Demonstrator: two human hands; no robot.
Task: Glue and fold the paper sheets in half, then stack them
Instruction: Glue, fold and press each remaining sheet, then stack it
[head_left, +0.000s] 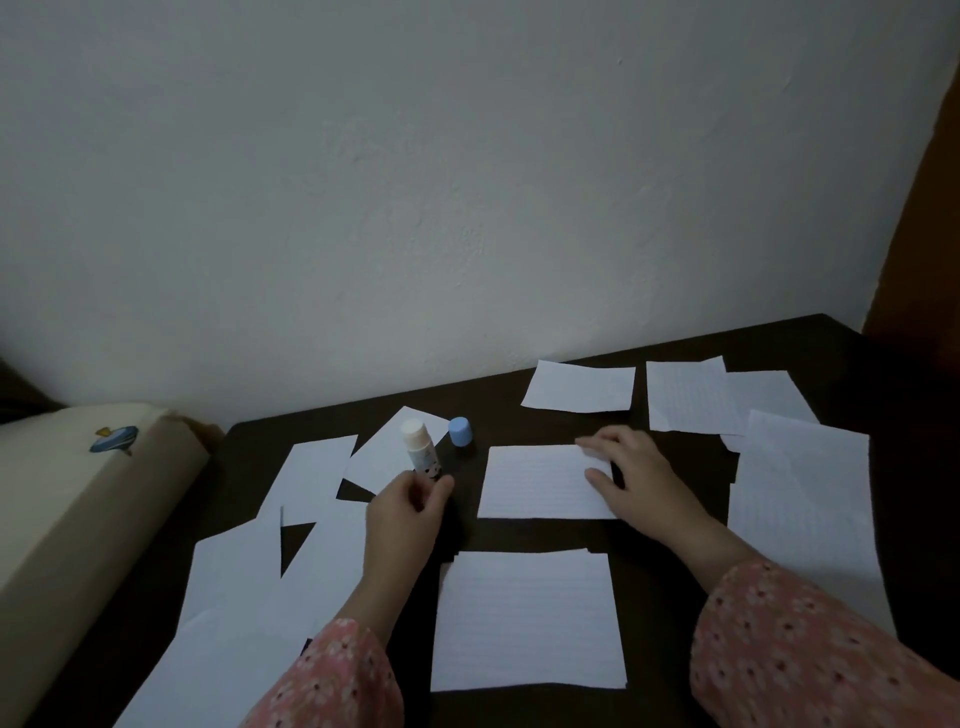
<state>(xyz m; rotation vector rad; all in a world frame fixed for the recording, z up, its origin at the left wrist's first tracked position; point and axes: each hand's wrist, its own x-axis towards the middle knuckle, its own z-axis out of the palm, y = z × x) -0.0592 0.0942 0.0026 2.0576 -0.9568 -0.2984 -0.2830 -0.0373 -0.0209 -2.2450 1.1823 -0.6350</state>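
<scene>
Folded sheet (540, 480) long axis left-right under flat right hand (631, 475); glue stick (422, 451) upright, gripped by left hand (408, 512).

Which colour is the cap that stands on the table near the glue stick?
The cap is light blue, seen in the head view.
</scene>
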